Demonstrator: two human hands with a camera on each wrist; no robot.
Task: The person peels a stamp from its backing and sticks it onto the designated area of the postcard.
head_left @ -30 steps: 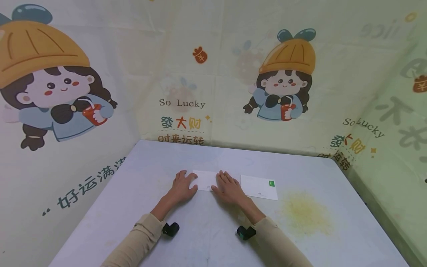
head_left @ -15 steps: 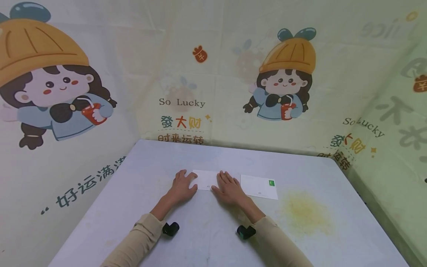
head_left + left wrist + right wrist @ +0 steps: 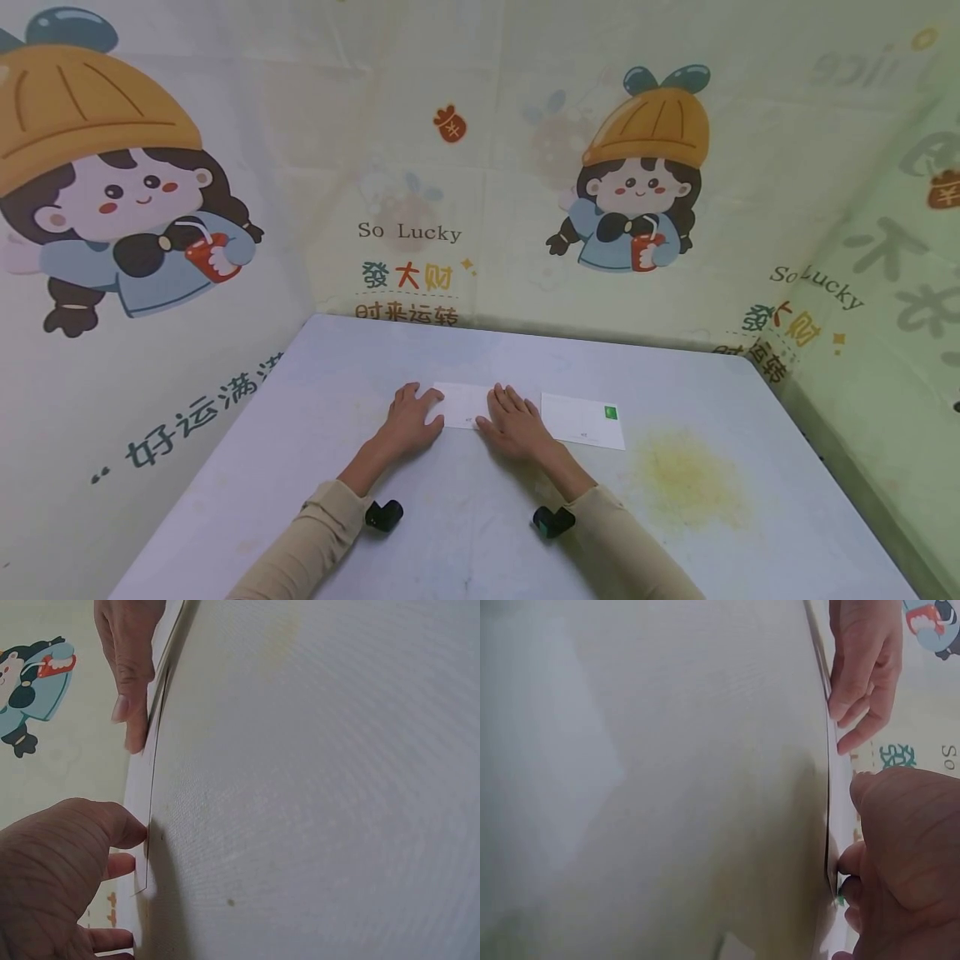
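A white postcard [image 3: 457, 406] lies flat on the table between the two hands in the head view. The left hand [image 3: 408, 421] rests at its left edge, thumb and fingers spread apart and slightly bent. Over the postcard's right part lies the right hand [image 3: 517, 423], fingers nearly straight and close together, covering that end. To the right of this hand lies a second white postcard [image 3: 573, 417], with a green stamp [image 3: 611, 412] at its upper right corner. In the left wrist view the left thumb [image 3: 127, 826] touches the near edge of the first postcard.
The white table [image 3: 465, 533] carries a yellowish stain [image 3: 690, 479] at the right. A printed cloth [image 3: 510, 250] with cartoon figures and lettering stands behind the table and along both sides. Small black wrist cameras [image 3: 384, 516] sit by the beige sleeves [image 3: 315, 533].
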